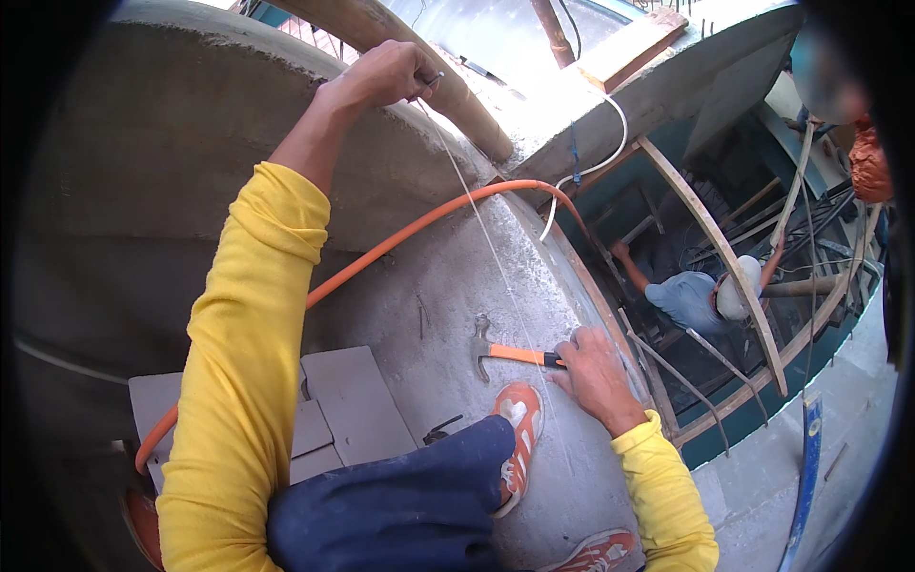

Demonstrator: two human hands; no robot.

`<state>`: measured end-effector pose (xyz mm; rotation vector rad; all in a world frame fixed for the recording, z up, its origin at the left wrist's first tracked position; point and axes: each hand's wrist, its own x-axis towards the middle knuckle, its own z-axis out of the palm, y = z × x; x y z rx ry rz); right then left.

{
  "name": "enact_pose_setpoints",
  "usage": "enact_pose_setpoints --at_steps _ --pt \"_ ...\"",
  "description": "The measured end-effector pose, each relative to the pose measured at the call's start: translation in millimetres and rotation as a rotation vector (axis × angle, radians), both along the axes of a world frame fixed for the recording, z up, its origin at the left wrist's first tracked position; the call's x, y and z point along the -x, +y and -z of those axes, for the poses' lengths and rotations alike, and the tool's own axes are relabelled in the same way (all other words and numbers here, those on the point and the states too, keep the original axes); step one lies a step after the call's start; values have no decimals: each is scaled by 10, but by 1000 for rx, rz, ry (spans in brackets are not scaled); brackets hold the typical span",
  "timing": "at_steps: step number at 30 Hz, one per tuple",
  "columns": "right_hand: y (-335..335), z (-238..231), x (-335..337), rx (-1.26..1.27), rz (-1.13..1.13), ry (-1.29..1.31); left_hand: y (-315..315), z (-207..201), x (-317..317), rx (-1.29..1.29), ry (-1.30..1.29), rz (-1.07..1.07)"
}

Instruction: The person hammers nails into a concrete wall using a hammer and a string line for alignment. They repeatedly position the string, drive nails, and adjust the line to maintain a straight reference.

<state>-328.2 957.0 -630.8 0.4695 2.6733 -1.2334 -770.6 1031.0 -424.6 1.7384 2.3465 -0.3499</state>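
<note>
My left hand [381, 74] is raised against the concrete wall, pinching the top end of a thin white string [481, 229] with a small metal piece. The string runs taut down to my right hand [593, 367], which presses flat on the concrete ledge beside the black grip of an orange-handled claw hammer [505, 353]. The hammer lies on the ledge, its steel head pointing left. Whether the right fingers hold the string's lower end I cannot tell. Both arms wear yellow sleeves.
An orange hose [419, 229] curves across the wall. Grey tiles [353, 400] lie by my knee and orange shoe [519, 429]. Beyond the ledge's edge, a person in a white helmet [734, 291] works below among rebar and bent wooden strips [715, 248].
</note>
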Motion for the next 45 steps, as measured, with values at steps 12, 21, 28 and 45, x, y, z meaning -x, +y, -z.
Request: enact_pose_setpoints --at_steps 12,21,28,45 --pt "-353 455 77 -312 63 87 136 139 165 193 -26 -65" --pt "-510 361 -14 -158 74 21 105 192 227 139 -63 -114" --pt "-597 490 -40 -287 9 24 97 239 257 129 -34 -130" --pt "-209 41 60 642 682 152 26 240 331 115 76 -94"
